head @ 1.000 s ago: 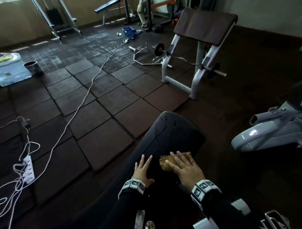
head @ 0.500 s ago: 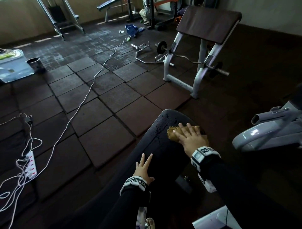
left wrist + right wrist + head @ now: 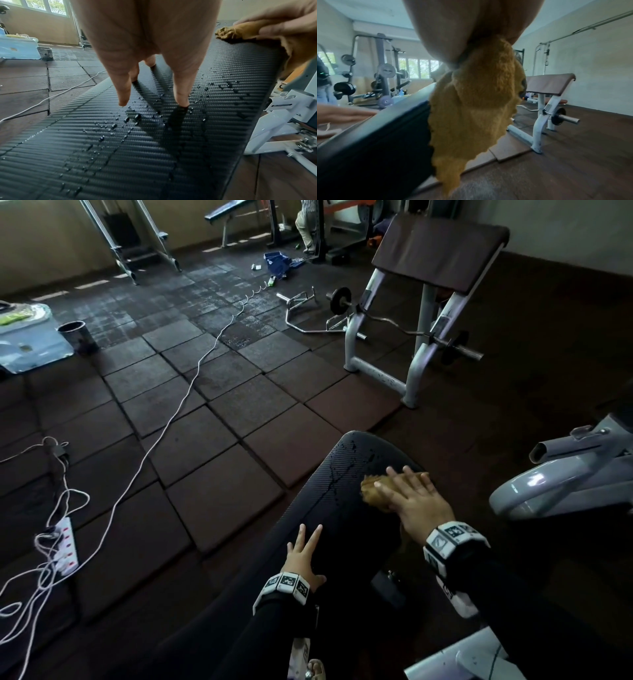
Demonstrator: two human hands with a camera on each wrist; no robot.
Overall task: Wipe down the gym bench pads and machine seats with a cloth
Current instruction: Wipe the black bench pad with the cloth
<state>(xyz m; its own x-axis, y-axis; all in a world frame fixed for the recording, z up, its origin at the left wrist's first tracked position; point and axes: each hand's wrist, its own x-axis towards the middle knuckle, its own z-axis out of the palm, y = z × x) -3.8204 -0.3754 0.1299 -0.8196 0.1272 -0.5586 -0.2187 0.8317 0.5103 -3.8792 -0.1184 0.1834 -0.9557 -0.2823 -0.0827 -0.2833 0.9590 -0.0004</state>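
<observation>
**Black ribbed pad, one mustard cloth, two hands on it**

Rubber floor tiles cover the room. At far left lies a white power strip in a tangle of white cable, one strand running diagonally away across the tiles. Further back on that side are a pale blue sheet and one dark metal cup just beside it. In the middle distance a bent chrome bar lies on the floor, next to a curl bench with a brown pad on white legs and a loaded barbell across its frame. At far right a grey machine housing stands near the black bench pad.

That pad is long and narrow; its long axis runs from the person away toward the upper right, ending in a rounded far end. Water drops dot its ribbed surface in the left wrist view.

The left hand lies flat on the near part of the pad, fingers straight and spread, holding nothing. The right hand rests further along, near the pad's right edge, its fingers extended over the single mustard cloth and pressing it onto the pad. In the right wrist view part of the cloth hangs down past the pad's side, bunched under the palm; whether the thumb pinches it I cannot tell.
</observation>
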